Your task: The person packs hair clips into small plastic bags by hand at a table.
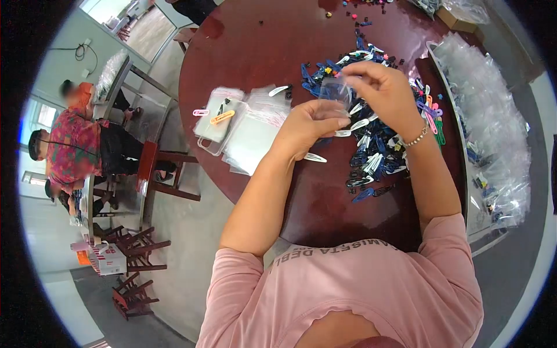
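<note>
Between my two hands is a small clear plastic bag, held above the pile of hair clips. My left hand pinches its lower part between thumb and fingers. At the bag's upper right, my right hand has its thumb and fingertips together at the edge. Whether anything lies inside the bag cannot be made out. Blue, black and white hair clips spread beneath and around my hands on the dark red table. Left of my left hand lie stacked clear bags.
A phone case and an orange clip lie at the table's left. Filled plastic bags cover a tray on the right. Pink, purple and green clips sit near my right wrist. Other people sit at tables far left.
</note>
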{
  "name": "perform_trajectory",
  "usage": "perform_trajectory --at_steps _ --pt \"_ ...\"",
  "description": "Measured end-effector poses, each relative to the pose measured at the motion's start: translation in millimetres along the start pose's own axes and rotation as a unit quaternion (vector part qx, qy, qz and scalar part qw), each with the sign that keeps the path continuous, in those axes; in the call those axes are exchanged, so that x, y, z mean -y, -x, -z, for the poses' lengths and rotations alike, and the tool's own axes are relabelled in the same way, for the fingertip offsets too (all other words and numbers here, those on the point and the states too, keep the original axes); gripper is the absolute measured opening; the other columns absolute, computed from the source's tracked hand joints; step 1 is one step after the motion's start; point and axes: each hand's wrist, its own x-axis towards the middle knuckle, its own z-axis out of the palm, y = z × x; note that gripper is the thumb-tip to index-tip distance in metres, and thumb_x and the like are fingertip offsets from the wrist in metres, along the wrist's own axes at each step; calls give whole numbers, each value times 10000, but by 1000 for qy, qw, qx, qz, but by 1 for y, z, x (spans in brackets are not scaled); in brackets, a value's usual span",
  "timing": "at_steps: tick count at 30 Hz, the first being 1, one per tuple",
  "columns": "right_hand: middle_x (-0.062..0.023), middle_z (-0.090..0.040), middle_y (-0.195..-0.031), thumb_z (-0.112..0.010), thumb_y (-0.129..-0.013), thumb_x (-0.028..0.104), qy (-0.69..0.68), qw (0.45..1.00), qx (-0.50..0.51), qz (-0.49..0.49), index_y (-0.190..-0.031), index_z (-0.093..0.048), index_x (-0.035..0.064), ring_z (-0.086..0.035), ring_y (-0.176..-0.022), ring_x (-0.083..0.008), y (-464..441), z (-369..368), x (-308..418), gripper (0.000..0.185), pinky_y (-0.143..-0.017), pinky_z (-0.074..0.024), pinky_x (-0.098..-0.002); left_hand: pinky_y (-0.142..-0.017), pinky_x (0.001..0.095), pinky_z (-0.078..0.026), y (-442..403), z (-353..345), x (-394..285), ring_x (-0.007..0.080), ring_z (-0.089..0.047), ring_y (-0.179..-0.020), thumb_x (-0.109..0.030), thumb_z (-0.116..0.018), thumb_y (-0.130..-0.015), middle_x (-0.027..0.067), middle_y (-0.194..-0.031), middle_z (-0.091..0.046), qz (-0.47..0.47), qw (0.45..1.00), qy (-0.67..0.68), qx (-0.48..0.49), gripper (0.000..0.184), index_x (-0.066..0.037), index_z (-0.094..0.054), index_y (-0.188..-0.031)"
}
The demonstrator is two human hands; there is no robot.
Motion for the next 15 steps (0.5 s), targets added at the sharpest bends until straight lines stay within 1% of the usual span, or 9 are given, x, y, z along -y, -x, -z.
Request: perform_trajectory --at_steps 4,6,8,9,10,11,12,14,15 --pt "-16 -681 -874 -637 -883 112 -28 999 -26 -21 -1028 -674 22 -600 -706 -61 -10 -4 -8 175 -643 -490 -211 -719 250 -489 -2 8 -11 134 -636 -872 -102 -738 -797 82 -981 -668 -37 996 43 -66 341 7 -604 -1092" --pt "-65 -680 -884 -627 -874 105 52 996 65 19 -1039 -657 9 -639 -739 -122 -20 -12 -17 193 -676 -505 -252 -717 256 -488 -3 19 -19 130 -633 -850 -105 -736 -799 68 -964 -667 -131 968 95 -190 304 -12 -615 -1063" --pt "-98 -671 -942 -637 -844 105 112 981 138 76 -1032 -651 9 -647 -807 -195 -31 -31 -22 212 -724 -512 -305 -720 263 -486 -4 32 -23 129 -630 -857 -106 -732 -802 57 -957 -666 -165 958 107 -207 285 -30 -615 -1051" --pt "-98 -671 -942 -637 -844 105 112 981 138 76 -1032 -651 9 -647 -807 -195 -35 -41 -25 212 -724 -512 -305 -728 268 -483 -5 38 -24 131 -628 -867 -104 -728 -804 53 -954 -666 -189 942 124 -250 279 -31 -613 -1047" --pt "-107 -659 -980 -638 -824 103 136 970 166 113 -1028 -655 17 -632 -866 -234 -40 -52 -29 221 -772 -503 -336 -736 273 -480 -5 40 -25 132 -626 -877 -103 -724 -807 49 -950 -666 -213 922 141 -291 272 -32 -610 -1043" --pt "-115 -646 -1018 -638 -805 101 160 956 193 151 -1024 -658 25 -617 -925 -273 -45 -62 -32 232 -820 -494 -367 -756 281 -475 -4 40 -28 134 -622 -899 -98 -719 -810 47 -953 -666 -215 916 153 -301 263 -34 -605 -1038" --pt "-115 -646 -1018 -638 -805 101 161 956 191 155 -1024 -658 25 -617 -925 -273 -50 -72 -38 232 -820 -494 -367 -756 281 -475 -3 41 -29 134 -622 -899 -98 -719 -810 47 -953 -666 -219 916 152 -301 263 -34 -605 -1038" --pt "-143 -636 -1044 -635 -772 103 192 945 211 162 -991 -685 57 -584 -1021 -333 -59 -89 -46 229 -913 -456 -424 -773 286 -471 -4 42 -27 135 -623 -900 -104 -718 -812 44 -960 -666 -217 915 157 -303 257 -35 -607 -1034" --pt "-141 -634 -1065 -647 -762 104 234 929 247 145 -1025 -678 63 -587 -1021 -331 -63 -90 -41 268 -904 -463 -423 -773 286 -471 -4 43 -26 135 -623 -900 -104 -718 -812 44 -960 -666 -221 914 156 -304 257 -35 -607 -1034"
